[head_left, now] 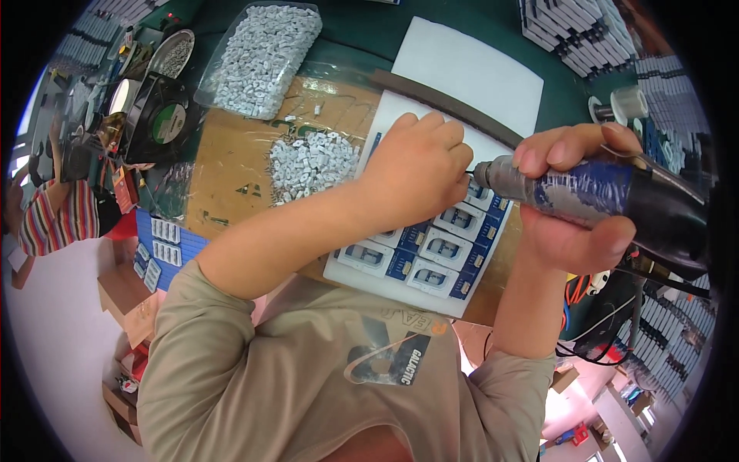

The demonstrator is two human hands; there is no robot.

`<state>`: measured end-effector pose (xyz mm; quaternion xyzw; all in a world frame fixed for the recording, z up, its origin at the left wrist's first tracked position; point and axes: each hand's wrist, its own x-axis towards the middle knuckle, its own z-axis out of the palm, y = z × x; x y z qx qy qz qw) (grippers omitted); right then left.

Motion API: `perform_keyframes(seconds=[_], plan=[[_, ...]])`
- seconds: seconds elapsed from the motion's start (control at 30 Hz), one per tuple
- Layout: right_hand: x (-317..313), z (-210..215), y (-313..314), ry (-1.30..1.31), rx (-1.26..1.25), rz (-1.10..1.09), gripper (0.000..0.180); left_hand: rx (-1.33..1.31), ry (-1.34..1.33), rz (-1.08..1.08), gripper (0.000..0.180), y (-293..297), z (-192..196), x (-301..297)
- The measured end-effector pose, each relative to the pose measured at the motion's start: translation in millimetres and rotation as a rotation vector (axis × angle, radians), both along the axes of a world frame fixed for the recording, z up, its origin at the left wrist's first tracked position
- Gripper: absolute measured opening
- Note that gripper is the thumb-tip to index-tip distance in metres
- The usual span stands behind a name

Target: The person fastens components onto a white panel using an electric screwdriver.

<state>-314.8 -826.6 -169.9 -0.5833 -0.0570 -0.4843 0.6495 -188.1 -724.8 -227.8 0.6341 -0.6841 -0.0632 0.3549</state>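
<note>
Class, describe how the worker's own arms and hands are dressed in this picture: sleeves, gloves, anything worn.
Both hands are bare: the left hand and right hand wear no gloves, rings or watch. The forearms are uncovered; short khaki T-shirt sleeves end near the elbows. The shirt has a printed chest graphic.

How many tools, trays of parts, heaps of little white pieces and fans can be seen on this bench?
Blue-wrapped electric screwdriver, held in the right hand: 1
White tray of blue-and-white modules, under the left hand: 1
Heaps of small white plastic pieces, one loose on the brown board and one in a clear plastic tub: 2
Black square cooling fan: 1
Total: 5
</note>
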Motion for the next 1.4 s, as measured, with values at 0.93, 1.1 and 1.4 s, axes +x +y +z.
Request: perform_keyframes(seconds=[0.93,1.1,1.4], plan=[[22.4,6.5,26.4,0.263,0.129,-0.201,0.071,0.030,0.035,-0.005,0.012,4.1,-6.8,4.8],[20.7,5.3,26.7,0.297,0.166,-0.243,0.078,-0.069,0.059,0.021,0.013,2.1,-10.5,3.3],[19.7,1.2,23.5,0.290,0.108,-0.275,0.072,-0.048,0.019,0.030,0.012,2.7,-9.7,5.2]])
